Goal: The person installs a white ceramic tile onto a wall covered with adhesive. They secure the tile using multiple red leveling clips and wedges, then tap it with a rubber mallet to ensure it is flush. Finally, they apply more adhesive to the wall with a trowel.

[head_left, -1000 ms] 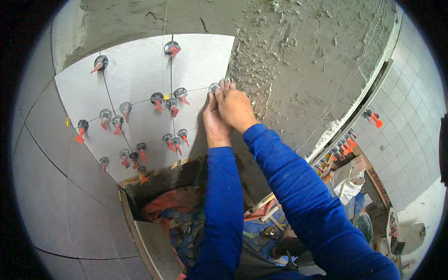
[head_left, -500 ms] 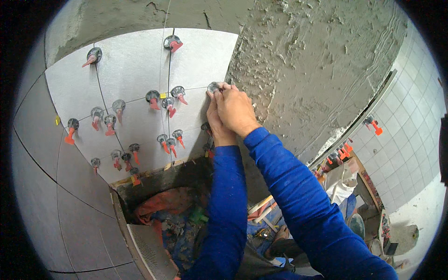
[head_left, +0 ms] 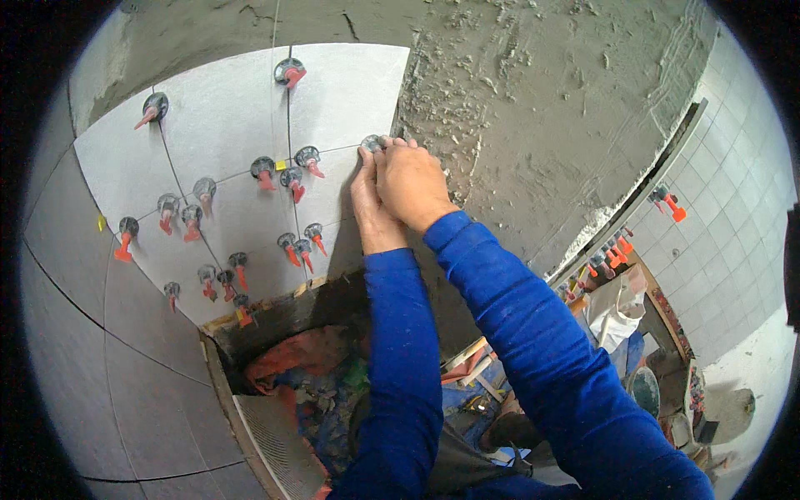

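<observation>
At the right edge of the light grey wall tiles (head_left: 225, 108), both hands close on a tile leveler (head_left: 372, 143) at the joint. Only its round grey base shows; its handle is hidden behind the fingers. My left hand (head_left: 371, 207) has its fingers up against the base. Over it and to its right, my right hand (head_left: 414, 185) is curled with bent fingers. Further left along the same joint sit a leveler with a red handle (head_left: 313, 169) and a small yellow wedge (head_left: 281, 165). Another red-handled leveler (head_left: 292, 77) is higher up, on the upright joint.
Rough grey mortar (head_left: 533, 125) covers the wall to the right. Dark grey tiles (head_left: 142, 367) line the left wall. Below lie a reddish cloth (head_left: 300, 358) and a notched trowel (head_left: 271, 442). A white bag (head_left: 615, 308) and orange levelers stand at the right, beside a small-tiled wall (head_left: 708, 217).
The view has shifted slightly, so the tiles sit a little further left. Both hands stay at the same leveler, with the right hand's fingers slightly shifted over it.
</observation>
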`<state>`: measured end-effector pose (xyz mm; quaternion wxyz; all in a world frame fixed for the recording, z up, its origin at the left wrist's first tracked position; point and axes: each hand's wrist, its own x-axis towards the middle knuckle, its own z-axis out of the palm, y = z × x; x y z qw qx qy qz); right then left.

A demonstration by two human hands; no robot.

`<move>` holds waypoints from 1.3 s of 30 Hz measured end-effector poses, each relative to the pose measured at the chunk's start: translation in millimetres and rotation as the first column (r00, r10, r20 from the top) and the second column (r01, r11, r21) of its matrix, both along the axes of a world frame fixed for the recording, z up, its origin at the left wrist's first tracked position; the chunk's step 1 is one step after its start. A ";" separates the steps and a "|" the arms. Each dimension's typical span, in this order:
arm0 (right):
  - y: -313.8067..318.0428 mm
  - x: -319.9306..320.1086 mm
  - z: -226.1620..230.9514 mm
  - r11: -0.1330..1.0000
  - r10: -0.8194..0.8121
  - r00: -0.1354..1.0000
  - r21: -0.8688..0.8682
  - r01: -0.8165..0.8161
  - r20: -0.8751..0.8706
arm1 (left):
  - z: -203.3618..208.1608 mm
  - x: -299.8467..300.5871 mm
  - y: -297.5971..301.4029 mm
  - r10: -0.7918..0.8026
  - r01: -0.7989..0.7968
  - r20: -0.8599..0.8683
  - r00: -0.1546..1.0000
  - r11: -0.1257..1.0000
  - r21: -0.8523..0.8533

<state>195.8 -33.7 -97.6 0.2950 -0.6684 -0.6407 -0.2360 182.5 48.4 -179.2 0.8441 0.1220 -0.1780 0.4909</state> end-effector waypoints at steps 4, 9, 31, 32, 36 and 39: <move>0.9 -3.0 -1.0 0.997 -0.020 0.996 -0.071 0.014 -0.086 | -0.6 -17.1 -1.6 0.013 -0.010 -0.109 0.994 0.999 0.031; -56.1 -26.4 -4.7 0.999 0.028 0.967 -0.028 -0.037 -0.253 | 8.3 -36.3 -27.6 -0.056 0.063 -0.167 0.984 0.997 0.040; -246.7 62.2 -64.5 0.968 0.010 1.000 0.250 -0.011 0.007 | -31.4 -94.8 -132.7 0.552 -0.359 -0.797 0.247 0.815 0.454; -249.5 61.1 -62.3 0.968 0.009 1.000 0.252 -0.011 0.007 | -32.0 -93.3 -132.2 0.536 -0.370 -0.818 0.209 0.818 0.441; -257.1 57.2 -55.9 0.982 0.001 1.000 0.187 0.002 -0.015 | -35.7 -86.6 -127.2 0.552 -0.376 -0.804 0.220 0.809 0.452; -259.3 55.7 -58.6 0.982 0.006 1.000 0.189 -0.006 0.000 | -39.4 -86.1 -124.6 0.563 -0.373 -0.804 0.190 0.799 0.471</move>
